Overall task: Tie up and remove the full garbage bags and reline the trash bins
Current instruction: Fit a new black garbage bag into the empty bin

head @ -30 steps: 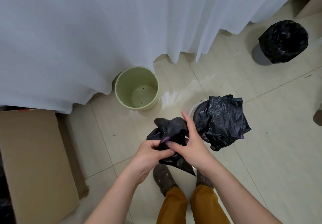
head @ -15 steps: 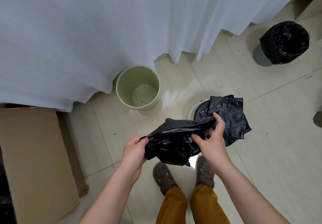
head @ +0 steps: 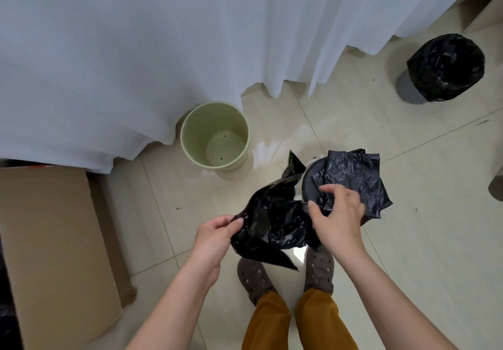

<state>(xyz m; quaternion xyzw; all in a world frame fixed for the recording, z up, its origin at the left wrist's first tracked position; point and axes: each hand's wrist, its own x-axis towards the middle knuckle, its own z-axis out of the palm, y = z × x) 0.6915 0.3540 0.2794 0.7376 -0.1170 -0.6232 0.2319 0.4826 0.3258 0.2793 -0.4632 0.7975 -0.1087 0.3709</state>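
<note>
A: Where is the new bag (head: 272, 221) at this moment?

B: It is in the air between both hands, above the shoes (head: 254, 277). The left hand (head: 213, 236) pinches its left edge with thumb and fingers. The right hand (head: 336, 213) has its fingers curled on the right edge, near the pile of spare bags (head: 356, 178).

A: Is the bag open already?

B: Not yet, I think. It is crumpled and partly unfolded. One corner points up toward the green bin (head: 215, 136) and another corner hangs down toward the shoes. I cannot tell where the mouth is.

A: Which bin does it go in?

B: In my judgement the green bin. It is bare inside, with only a few specks on the bottom. It stands by the curtain (head: 136, 50), ahead of the hands and a little to the left. The other bin (head: 446, 68), far to the right, has a black bag on it already.

A: So which hand is nearer to the green bin?

B: The left hand. The bag stretches mostly from left to right between the two grips, so its long side lies across the way to the bin. I think the hands must first find the mouth and spread it, then carry it forward and left over the rim.

A: What can go wrong?

B: The thin plastic sticks to itself, so the layers may not separate easily.
</note>
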